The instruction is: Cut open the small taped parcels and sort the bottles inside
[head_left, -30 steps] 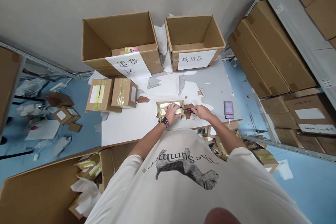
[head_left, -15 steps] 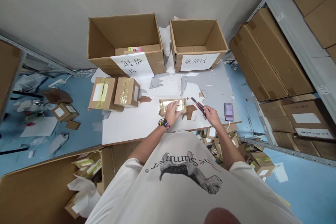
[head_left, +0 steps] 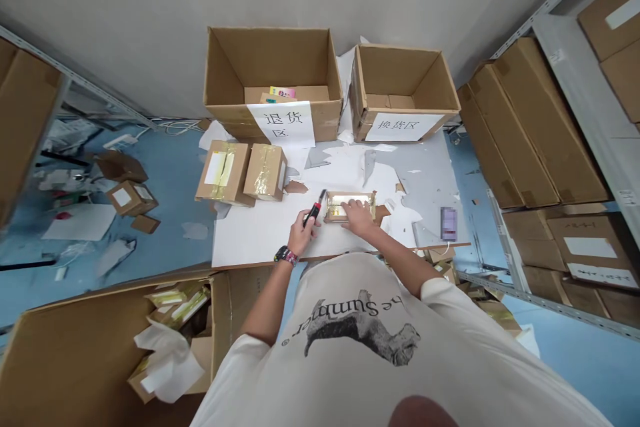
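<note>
A small cardboard box (head_left: pixel 331 199) with shiny yellowish tape lies flat near the table's front edge. My right hand (head_left: pixel 359 217) is on its near side, fingers bent over the top and holding it. In my left hand (head_left: pixel 302 232), closed round the handle, is a utility knife (head_left: pixel 313 213) with a red and black body. Its blade points up and away, close by the box's left end; whether it touches the cardboard I cannot tell. Two taped cartons, a larger one (head_left: pixel 234 170) and a smaller one (head_left: pixel 270 173), stand to the left.
Two big open boxes with paper signs, a left one (head_left: pixel 225 117) and a right one (head_left: pixel 360 123), line the table's back. A phone (head_left: pixel 449 224) lies at the right. Torn paper covers parts of the table (head_left: pixel 255 240). Shelves of cartons (head_left: pixel 520 127) stand to the right.
The utility knife has passed from my right hand to my left. My right hand has taken over holding the box, and my left has moved off it to the box's left end.
</note>
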`<state>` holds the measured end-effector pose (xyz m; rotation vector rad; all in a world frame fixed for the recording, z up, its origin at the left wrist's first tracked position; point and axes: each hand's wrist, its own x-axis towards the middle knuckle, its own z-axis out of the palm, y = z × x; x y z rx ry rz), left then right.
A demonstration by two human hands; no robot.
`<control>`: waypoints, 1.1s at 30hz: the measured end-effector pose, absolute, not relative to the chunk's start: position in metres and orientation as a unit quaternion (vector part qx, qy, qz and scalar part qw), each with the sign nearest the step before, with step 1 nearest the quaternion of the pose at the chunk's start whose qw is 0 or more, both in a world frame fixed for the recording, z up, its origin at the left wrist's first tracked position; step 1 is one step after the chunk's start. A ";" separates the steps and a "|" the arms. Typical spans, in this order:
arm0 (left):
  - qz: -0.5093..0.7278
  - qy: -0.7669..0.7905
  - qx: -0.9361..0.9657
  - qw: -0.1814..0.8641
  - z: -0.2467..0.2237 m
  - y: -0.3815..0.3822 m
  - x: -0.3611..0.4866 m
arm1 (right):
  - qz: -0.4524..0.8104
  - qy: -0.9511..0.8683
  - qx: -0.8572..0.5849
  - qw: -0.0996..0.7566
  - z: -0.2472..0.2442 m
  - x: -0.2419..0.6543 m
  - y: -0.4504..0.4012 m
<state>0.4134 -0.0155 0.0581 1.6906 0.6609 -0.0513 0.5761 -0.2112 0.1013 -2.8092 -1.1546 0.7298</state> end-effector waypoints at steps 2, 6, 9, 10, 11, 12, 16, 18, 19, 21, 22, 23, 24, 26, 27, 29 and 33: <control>-0.052 0.242 0.765 0.594 0.057 0.009 0.407 | 0.249 -0.373 -0.893 -0.041 0.095 0.583 -0.201; -0.063 0.168 0.840 0.511 0.047 0.042 0.420 | 0.261 -0.396 -0.880 -0.038 0.089 0.590 -0.203; -0.068 0.120 0.883 0.448 0.039 0.057 0.441 | 0.260 -0.393 -0.882 -0.006 0.088 0.591 -0.210; -0.080 0.101 0.887 0.444 0.037 0.061 0.448 | 0.260 -0.386 -0.885 0.002 0.089 0.591 -0.211; -0.098 0.080 0.884 0.449 0.035 0.066 0.454 | 0.259 -0.380 -0.888 0.007 0.089 0.591 -0.212; -0.119 0.060 0.876 0.463 0.034 0.070 0.460 | 0.256 -0.377 -0.890 0.010 0.089 0.590 -0.212; -0.215 0.038 0.817 0.534 0.030 0.082 0.470 | 0.236 -0.383 -0.893 0.021 0.090 0.588 -0.212; -0.253 0.058 0.792 0.553 0.029 0.085 0.469 | 0.236 -0.377 -0.895 0.034 0.089 0.586 -0.214; -0.262 0.067 0.784 0.558 0.029 0.085 0.468 | 0.238 -0.375 -0.895 0.040 0.088 0.584 -0.215; -0.263 0.075 0.776 0.568 0.030 0.082 0.466 | 0.243 -0.383 -0.890 0.050 0.085 0.581 -0.219; -0.259 0.073 0.773 0.574 0.031 0.080 0.464 | 0.244 -0.392 -0.885 0.053 0.083 0.580 -0.221; -0.252 0.071 0.772 0.580 0.033 0.078 0.462 | 0.245 -0.401 -0.881 0.056 0.082 0.580 -0.223; -0.242 0.070 0.772 0.584 0.033 0.075 0.459 | 0.244 -0.408 -0.878 0.059 0.081 0.580 -0.225; -0.207 0.082 0.776 0.590 0.034 0.071 0.450 | 0.237 -0.410 -0.878 0.074 0.080 0.580 -0.228; -0.181 0.102 0.777 0.594 0.032 0.069 0.444 | 0.231 -0.405 -0.880 0.087 0.081 0.581 -0.229; -0.115 0.171 0.763 0.612 0.027 0.067 0.428 | 0.220 -0.388 -0.888 0.114 0.081 0.582 -0.230; 0.012 0.342 0.680 0.648 0.011 0.059 0.393 | 0.209 -0.359 -0.901 0.128 0.080 0.585 -0.229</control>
